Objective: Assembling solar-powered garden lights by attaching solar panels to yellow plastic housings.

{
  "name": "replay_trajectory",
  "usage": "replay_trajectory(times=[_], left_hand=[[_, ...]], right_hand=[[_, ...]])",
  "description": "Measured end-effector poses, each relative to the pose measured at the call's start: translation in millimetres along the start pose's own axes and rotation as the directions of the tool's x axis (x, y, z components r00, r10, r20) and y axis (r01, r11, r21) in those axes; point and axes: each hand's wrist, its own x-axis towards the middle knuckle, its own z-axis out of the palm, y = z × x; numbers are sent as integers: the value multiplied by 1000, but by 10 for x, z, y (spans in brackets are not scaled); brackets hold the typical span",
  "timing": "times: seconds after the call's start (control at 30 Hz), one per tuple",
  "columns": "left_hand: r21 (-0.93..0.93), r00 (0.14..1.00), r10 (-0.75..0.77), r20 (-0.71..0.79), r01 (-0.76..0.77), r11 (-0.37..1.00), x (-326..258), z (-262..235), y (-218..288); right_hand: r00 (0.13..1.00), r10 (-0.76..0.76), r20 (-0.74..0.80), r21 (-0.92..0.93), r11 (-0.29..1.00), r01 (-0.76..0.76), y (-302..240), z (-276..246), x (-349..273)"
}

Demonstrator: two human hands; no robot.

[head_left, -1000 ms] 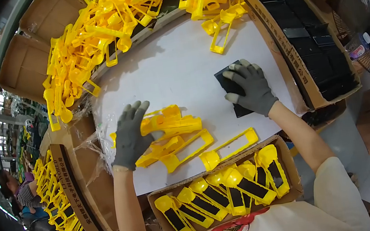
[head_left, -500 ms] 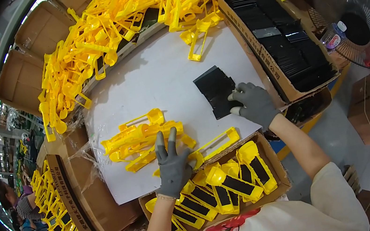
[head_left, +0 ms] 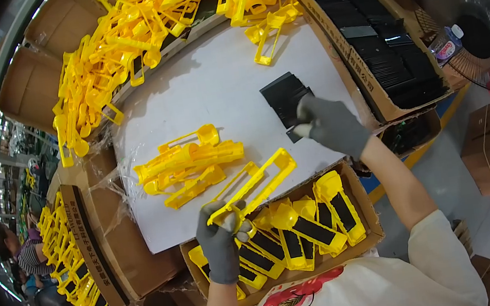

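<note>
In my gloved left hand (head_left: 219, 244) is a yellow plastic frame (head_left: 275, 166) with a long open slot, gripped at its near end and tilted up to the right. It hangs over the near edge of the white work surface. My gloved right hand (head_left: 332, 125) is at a small stack of thin black panels (head_left: 284, 98), fingers curled and thumb at the stack's near corner. Its fingertips are partly hidden. Several more yellow frames (head_left: 190, 161) lie in a heap left of centre. Closest to me, a cardboard box (head_left: 371, 223) holds yellow frames with black panels in them (head_left: 313, 237).
A large pile of yellow frames (head_left: 146, 29) lines the far side. An open carton of black panels (head_left: 376, 40) stands at right, near a fan (head_left: 471, 27). More yellow frames with black panels (head_left: 69, 259) sit at left by a carton. Another person (head_left: 28, 255) is at far left.
My left hand has picked up a yellow frame from the near edge of the work surface. My right hand's fingers, spread before, have curled in at the black stack.
</note>
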Motion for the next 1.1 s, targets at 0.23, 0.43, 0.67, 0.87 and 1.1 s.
replay_trajectory(times=[0.23,0.43,0.67,0.87,1.1], left_hand=[[-119,990,-141,18,142,983,-302,-80,-184],[-30,984,-145,99,148,988,-398,62,-166],[-87,965,-205,165,221,971,-468,40,-197],[-78,967,-222,128,233,969,-533,131,-102],[121,959,-282,14,278,953,-542,148,-171]], right_hand=[[995,96,-28,589,806,-61,-677,-381,-813],[948,227,222,617,720,-317,-829,41,-1208],[936,220,273,515,788,-336,-844,160,-1250],[985,116,126,353,923,-153,-821,279,-1311],[993,76,94,29,996,-79,-811,280,-1368]])
